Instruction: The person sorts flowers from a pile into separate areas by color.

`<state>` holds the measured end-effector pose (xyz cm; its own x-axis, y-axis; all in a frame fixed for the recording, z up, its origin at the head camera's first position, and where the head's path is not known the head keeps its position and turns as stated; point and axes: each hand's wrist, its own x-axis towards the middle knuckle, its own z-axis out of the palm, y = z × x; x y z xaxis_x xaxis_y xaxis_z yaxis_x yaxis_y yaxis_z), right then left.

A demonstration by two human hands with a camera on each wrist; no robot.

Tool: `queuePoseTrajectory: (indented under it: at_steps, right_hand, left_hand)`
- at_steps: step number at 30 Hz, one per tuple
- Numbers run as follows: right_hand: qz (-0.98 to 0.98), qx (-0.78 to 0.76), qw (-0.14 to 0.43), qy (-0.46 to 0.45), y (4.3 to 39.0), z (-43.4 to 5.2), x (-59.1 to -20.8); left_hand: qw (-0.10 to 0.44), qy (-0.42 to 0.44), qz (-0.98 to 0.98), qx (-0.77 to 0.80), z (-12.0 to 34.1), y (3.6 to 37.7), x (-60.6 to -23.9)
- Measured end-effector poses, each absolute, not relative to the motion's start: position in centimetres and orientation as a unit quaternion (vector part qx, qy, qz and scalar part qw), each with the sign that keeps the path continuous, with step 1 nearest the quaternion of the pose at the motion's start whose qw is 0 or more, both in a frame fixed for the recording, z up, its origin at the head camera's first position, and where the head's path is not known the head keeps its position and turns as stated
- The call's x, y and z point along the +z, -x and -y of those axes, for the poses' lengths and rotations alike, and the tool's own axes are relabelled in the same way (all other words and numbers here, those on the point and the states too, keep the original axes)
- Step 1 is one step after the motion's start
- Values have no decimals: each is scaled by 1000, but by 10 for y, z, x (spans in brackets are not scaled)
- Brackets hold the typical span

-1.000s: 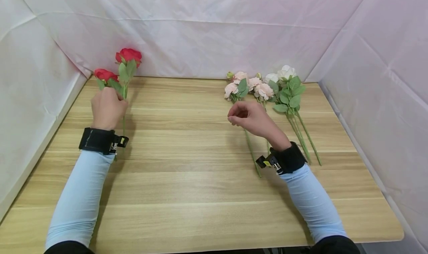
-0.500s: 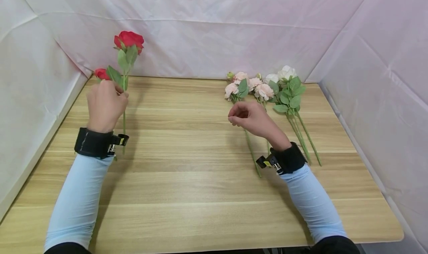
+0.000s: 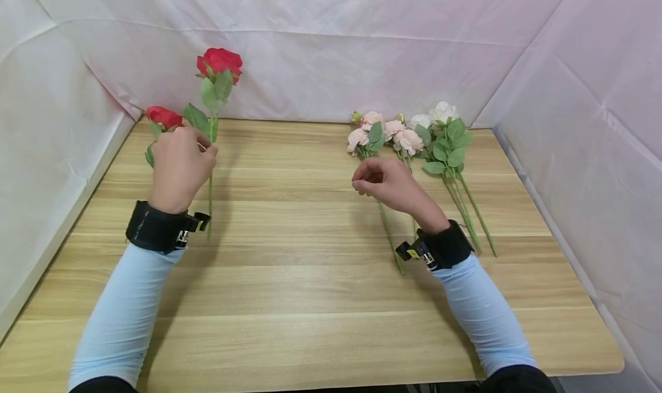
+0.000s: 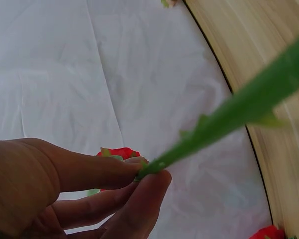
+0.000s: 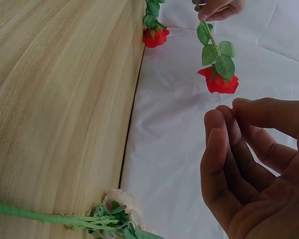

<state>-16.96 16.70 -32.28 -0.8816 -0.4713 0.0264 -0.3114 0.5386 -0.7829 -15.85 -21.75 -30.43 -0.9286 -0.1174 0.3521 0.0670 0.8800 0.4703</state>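
Observation:
My left hand (image 3: 182, 169) pinches the green stem (image 4: 214, 124) of a red rose (image 3: 219, 64) between thumb and fingertips. The rose is upright, its bloom in front of the back cloth and its leaves just above my fingers. Behind that hand, a second red rose (image 3: 164, 116) lies at the table's back left, its stem mostly hidden. My right hand (image 3: 394, 187) hovers with loosely curled fingers and nothing in them, thumb close to the fingertips in the right wrist view. Under and behind it lie pale pink flowers (image 3: 408, 142), partly covered by the hand.
White roses (image 3: 443, 112) with long green stems lie right of the pink flowers. The wooden table (image 3: 289, 301) meets a white cloth (image 3: 310, 71) hanging along its back and sides.
My left hand has lifted the red rose off the back left area, then carried it a little to the right. The second red rose stays behind. My right hand has stayed still.

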Motion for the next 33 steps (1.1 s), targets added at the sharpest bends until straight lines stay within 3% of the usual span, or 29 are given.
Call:
queuePoseTrajectory:
  at_steps: [14, 33]
  right_hand:
    - [-870, -421, 110, 232, 168, -165, -322]
    - [-862, -409, 148, 259, 157, -146, -328]
  left_hand:
    - [169, 83, 953, -239, 170, 149, -315]
    - [79, 167, 946, -266, 111, 124, -331]
